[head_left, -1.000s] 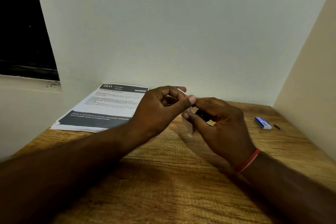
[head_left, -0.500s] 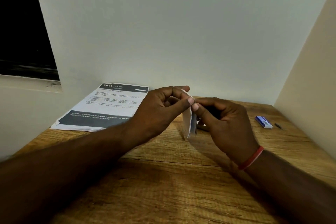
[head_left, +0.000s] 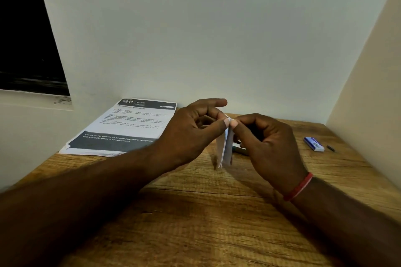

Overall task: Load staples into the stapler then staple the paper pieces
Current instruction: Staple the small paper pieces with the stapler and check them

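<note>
Paper pieces pinched together by both hands, no staple driven yet.

The small white paper pieces (head_left: pixel 224 149) hang edge-on just above the surface (head_left: pixel 195 212). The left hand (head_left: pixel 191 134) pinches their top corner between thumb and forefinger, and the right hand (head_left: pixel 267 145) pinches the same corner from the other side. A dark object, likely the stapler (head_left: pixel 238 148), lies just behind the right hand, mostly hidden. I'd call this the aligning step. Next, one hand must hold the pinch alone while the other fetches the stapler to that corner. A blue staple box (head_left: pixel 314 143) sits well off to the right, and a stack of printed sheets (head_left: pixel 130 128) lies to the left.
</note>
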A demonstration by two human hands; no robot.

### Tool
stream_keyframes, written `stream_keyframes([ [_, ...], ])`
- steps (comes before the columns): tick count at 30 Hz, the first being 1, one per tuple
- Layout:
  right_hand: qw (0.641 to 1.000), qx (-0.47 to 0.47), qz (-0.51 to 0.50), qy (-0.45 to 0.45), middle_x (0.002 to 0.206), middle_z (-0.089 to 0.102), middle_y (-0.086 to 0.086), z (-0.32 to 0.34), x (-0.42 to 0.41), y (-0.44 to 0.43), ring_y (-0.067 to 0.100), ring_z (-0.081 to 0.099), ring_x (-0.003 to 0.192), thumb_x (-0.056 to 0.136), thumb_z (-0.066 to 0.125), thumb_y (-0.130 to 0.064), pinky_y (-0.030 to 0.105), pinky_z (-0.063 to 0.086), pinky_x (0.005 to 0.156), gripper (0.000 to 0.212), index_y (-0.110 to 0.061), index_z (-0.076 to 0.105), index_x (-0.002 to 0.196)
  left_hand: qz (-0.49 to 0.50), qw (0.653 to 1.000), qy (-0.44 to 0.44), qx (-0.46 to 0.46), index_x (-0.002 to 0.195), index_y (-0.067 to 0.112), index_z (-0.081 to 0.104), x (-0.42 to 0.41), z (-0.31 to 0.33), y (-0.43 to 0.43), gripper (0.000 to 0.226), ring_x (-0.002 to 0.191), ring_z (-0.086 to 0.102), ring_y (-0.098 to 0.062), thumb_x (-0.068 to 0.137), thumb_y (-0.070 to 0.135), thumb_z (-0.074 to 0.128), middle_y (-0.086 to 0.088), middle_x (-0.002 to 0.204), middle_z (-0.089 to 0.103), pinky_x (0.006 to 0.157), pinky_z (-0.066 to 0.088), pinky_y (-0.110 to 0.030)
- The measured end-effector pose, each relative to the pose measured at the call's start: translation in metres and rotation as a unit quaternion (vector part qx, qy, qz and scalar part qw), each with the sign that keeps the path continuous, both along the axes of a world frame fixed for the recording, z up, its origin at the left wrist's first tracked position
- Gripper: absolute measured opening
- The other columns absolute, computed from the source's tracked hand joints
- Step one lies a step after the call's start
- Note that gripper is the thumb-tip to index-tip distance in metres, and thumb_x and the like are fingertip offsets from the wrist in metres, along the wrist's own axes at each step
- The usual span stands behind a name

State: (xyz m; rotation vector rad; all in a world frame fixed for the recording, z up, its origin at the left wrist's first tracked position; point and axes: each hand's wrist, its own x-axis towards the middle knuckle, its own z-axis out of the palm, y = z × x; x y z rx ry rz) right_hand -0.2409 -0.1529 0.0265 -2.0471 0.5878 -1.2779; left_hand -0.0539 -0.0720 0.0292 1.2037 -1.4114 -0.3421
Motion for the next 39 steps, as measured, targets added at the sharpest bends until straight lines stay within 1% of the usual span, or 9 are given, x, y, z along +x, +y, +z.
stream_keyframes([
  [3,1.000,0.004,-0.009,0.007,0.091,0.082,-0.009,-0.001,0.001,-0.001,0.013,0.079,0.088,0.105,0.072,-0.026,0.044,0.067,0.081,0.015,-0.031,0.084,0.097,0.008,1.000,-0.007,0.001,0.101,0.017,0.084,0.001,-0.001,-0.001,0.008,0.122,0.076,-0.005,0.105,0.022,0.079,0.016,0.150,0.070,0.100,0.058,-0.018],
  [6,1.000,0.019,-0.008,0.003,0.089,0.082,-0.005,-0.001,0.002,-0.002,0.017,0.079,0.087,0.106,0.070,-0.026,0.049,0.067,0.082,0.016,-0.024,0.084,0.099,-0.001,1.000,0.010,0.010,0.099,0.016,0.084,0.001,-0.003,-0.004,0.010,0.121,0.078,-0.008,0.106,0.022,0.078,0.016,0.149,0.070,0.104,0.061,-0.028],
  [11,0.999,0.039,0.006,-0.014,0.089,0.081,-0.003,0.000,0.001,-0.001,0.013,0.077,0.083,0.108,0.068,-0.023,0.033,0.066,0.074,0.017,-0.020,0.083,0.100,-0.025,0.997,0.071,0.017,0.107,0.016,0.085,0.002,-0.005,-0.006,0.010,0.124,0.079,-0.016,0.103,0.025,0.081,0.012,0.149,0.071,0.108,0.064,-0.045],
  [16,0.989,0.114,0.040,-0.079,0.090,0.079,0.011,0.001,0.000,-0.002,0.021,0.070,0.076,0.110,0.064,-0.021,0.036,0.065,0.070,0.021,-0.010,0.080,0.103,0.000,0.988,0.142,0.064,0.144,0.029,0.065,0.004,-0.005,-0.006,0.070,0.120,0.081,-0.015,0.083,0.040,0.099,0.005,0.136,0.078,0.105,0.066,-0.043],
  [19,0.976,0.181,0.069,-0.100,0.093,0.077,0.022,0.001,0.001,0.000,0.023,0.069,0.076,0.111,0.062,-0.022,0.033,0.062,0.068,0.026,-0.002,0.078,0.106,-0.047,0.974,0.196,0.104,0.140,0.018,0.068,0.008,-0.003,-0.006,0.056,0.114,0.084,-0.024,0.091,0.017,0.094,-0.006,0.122,0.086,0.106,0.066,-0.055],
  [22,0.961,0.238,0.096,-0.102,0.100,0.075,0.029,0.001,-0.001,-0.001,0.028,0.070,0.082,0.112,0.059,-0.031,0.038,0.061,0.070,0.034,-0.005,0.081,0.109,-0.046,0.978,0.169,0.111,0.134,0.017,0.072,0.011,-0.001,-0.003,0.046,0.110,0.085,-0.028,0.093,0.014,0.092,-0.007,0.118,0.087,0.103,0.066,-0.059],
  [26,0.970,0.218,0.068,-0.078,0.089,0.081,0.010,0.001,-0.003,-0.007,0.020,0.074,0.078,0.103,0.072,-0.024,0.040,0.062,0.070,0.020,-0.006,0.081,0.102,0.004,0.989,0.070,0.127,0.131,0.026,0.073,0.015,0.003,-0.001,0.045,0.104,0.086,-0.017,0.092,0.026,0.095,0.004,0.113,0.088,0.098,0.069,-0.052],
  [34,0.973,0.210,0.073,-0.066,0.086,0.078,0.014,-0.003,-0.003,-0.012,0.020,0.072,0.077,0.101,0.076,-0.018,0.034,0.063,0.069,0.015,-0.003,0.078,0.104,-0.006,0.991,0.053,0.123,0.128,0.027,0.078,0.012,-0.003,-0.004,0.050,0.105,0.085,-0.017,0.084,0.032,0.101,0.003,0.113,0.087,0.091,0.070,-0.043],
  [39,0.961,0.239,0.074,-0.119,0.085,0.076,0.023,-0.004,-0.003,-0.015,0.028,0.074,0.077,0.102,0.074,-0.014,0.040,0.067,0.080,0.015,0.000,0.076,0.106,0.023,0.988,0.004,0.151,0.125,0.026,0.084,0.017,0.000,-0.005,0.045,0.095,0.081,-0.002,0.084,0.035,0.101,0.010,0.107,0.087,0.073,0.060,-0.016],
])
